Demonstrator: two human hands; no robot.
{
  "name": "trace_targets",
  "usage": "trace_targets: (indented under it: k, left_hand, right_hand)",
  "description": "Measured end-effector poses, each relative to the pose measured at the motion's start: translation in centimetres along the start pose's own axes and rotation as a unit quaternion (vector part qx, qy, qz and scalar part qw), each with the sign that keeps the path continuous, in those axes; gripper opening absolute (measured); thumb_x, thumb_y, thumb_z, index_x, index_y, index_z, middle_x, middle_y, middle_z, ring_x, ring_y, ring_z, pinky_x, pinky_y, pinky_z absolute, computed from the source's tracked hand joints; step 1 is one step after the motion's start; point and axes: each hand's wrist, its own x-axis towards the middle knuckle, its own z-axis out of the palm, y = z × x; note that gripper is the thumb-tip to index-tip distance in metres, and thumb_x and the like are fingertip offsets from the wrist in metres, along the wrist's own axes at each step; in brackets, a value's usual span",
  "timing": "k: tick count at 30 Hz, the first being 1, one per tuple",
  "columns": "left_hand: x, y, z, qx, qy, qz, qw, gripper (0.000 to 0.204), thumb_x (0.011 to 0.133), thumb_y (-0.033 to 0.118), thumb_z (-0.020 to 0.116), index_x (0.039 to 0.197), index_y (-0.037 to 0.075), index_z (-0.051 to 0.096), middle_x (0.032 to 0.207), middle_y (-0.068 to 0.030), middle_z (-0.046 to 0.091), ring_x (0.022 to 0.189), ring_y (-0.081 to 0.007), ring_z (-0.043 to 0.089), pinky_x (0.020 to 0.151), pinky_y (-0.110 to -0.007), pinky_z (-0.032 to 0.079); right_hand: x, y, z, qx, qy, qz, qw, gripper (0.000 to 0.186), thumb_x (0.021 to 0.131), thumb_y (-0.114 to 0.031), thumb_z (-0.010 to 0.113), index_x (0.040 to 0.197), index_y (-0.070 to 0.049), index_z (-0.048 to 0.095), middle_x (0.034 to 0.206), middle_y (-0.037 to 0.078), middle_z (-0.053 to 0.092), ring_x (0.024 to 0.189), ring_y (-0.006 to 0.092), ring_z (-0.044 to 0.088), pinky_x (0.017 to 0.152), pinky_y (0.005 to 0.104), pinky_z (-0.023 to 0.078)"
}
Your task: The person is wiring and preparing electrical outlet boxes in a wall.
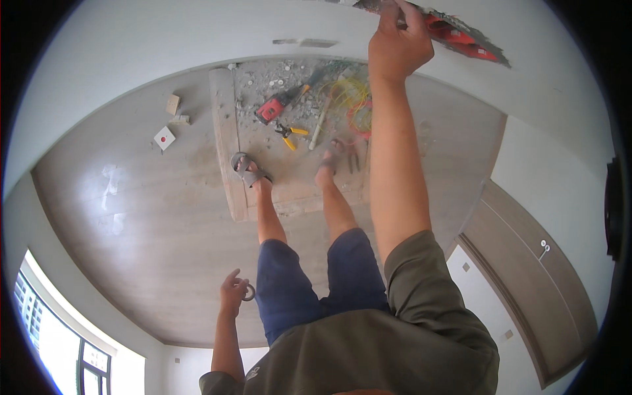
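Observation:
My right hand (pixel 400 46) is raised to the wall, its fingers pinched together at a rough slot cut in the plaster. Red junction boxes (pixel 461 41) sit in that slot just to the right of the hand. What the fingertips grip there is hidden by the hand and the picture's top edge. Down at my left side, my left hand (pixel 232 291) holds a roll of tape (pixel 249 292), a small dark ring seen beside the fingers.
A board under my feet carries rubble (pixel 263 82), a red power tool (pixel 268 110), yellow-handled pliers (pixel 289 136) and coiled yellow wire (pixel 352 95). A white square plate (pixel 164 137) lies on the floor at left. A brown door (pixel 526 263) stands at right, a window (pixel 59 329) at lower left.

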Motion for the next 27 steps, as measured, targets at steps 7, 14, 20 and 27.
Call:
trace_targets:
  k: [7,14,20,27]
  left_hand:
    - [1.0,2.4,0.4,-0.042,-0.017,0.032,0.998,0.055,0.086,0.007,0.067,0.137,-0.002,0.050,0.082,-0.0028,0.061,0.066,-0.0100,0.057,0.057,-0.025,0.046]
    - [1.5,3.3,1.7,-0.036,-0.037,0.015,0.999,0.055,0.086,0.006,0.068,0.137,-0.002,0.050,0.082,-0.0028,0.061,0.066,-0.0095,0.056,0.057,-0.024,0.046]
    - [1.6,4.6,1.5,-0.023,-0.033,0.017,0.999,0.054,0.086,0.006,0.067,0.137,-0.002,0.051,0.082,-0.0035,0.060,0.066,-0.0103,0.056,0.057,-0.025,0.046]
    - [2.0,4.7,1.9,-0.010,-0.027,0.008,1.000,0.053,0.085,0.006,0.067,0.136,-0.002,0.052,0.083,-0.0045,0.061,0.065,-0.0107,0.056,0.057,-0.026,0.046]
  right_hand:
    - [-1.1,-1.2,-1.2,0.017,-0.023,0.182,0.983,0.016,0.082,-0.011,0.067,0.094,-0.003,0.072,0.082,0.007,0.072,0.071,0.0159,0.066,0.069,0.0304,0.052]
    - [-0.2,0.2,1.3,0.005,0.034,0.045,0.998,0.009,0.085,-0.009,0.067,0.084,0.000,0.069,0.068,0.013,0.065,0.060,0.0182,0.061,0.058,0.0316,0.048]
    - [-0.3,0.5,1.1,-0.007,-0.013,0.083,0.996,0.011,0.086,-0.008,0.063,0.078,0.000,0.064,0.060,0.011,0.057,0.053,0.0146,0.047,0.052,0.0319,0.041]
    - [-0.6,1.1,1.2,-0.027,0.017,-0.005,0.999,0.004,0.085,-0.008,0.066,0.084,-0.005,0.068,0.063,0.011,0.061,0.054,0.0170,0.056,0.053,0.0301,0.046]
